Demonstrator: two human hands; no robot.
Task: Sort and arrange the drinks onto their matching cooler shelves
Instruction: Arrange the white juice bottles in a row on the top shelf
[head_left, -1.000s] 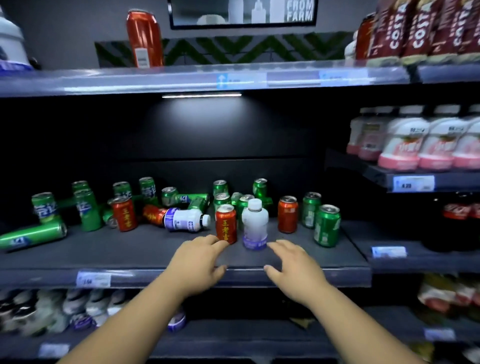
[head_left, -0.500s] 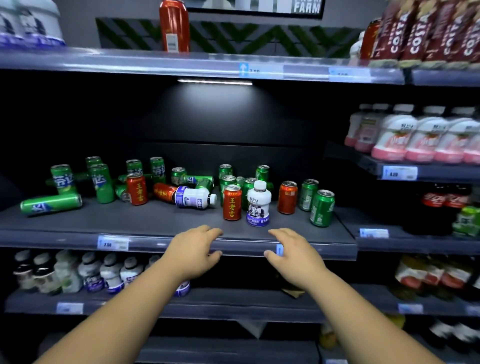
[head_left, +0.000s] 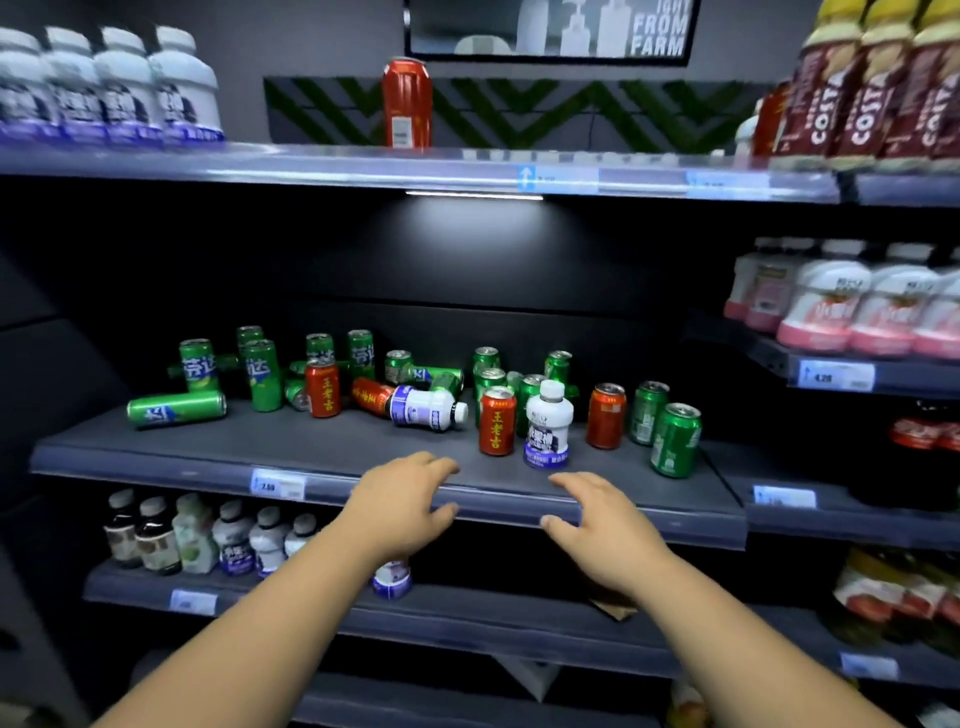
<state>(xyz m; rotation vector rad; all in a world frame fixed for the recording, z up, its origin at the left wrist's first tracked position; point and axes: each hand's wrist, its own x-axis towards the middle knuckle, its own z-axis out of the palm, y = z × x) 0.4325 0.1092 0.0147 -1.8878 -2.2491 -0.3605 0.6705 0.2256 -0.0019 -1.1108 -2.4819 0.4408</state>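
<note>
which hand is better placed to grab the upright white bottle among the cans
Probably the right: the right hand is open just below the upright white plastic bottle with a purple label; the left hand is further left.

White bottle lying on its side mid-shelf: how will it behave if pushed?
The lying white bottle is round-bodied on a flat shelf, so it will probably roll when nudged. It narrows toward the cap, so it may curve. It looks plastic, so it is likely not fragile.
</note>
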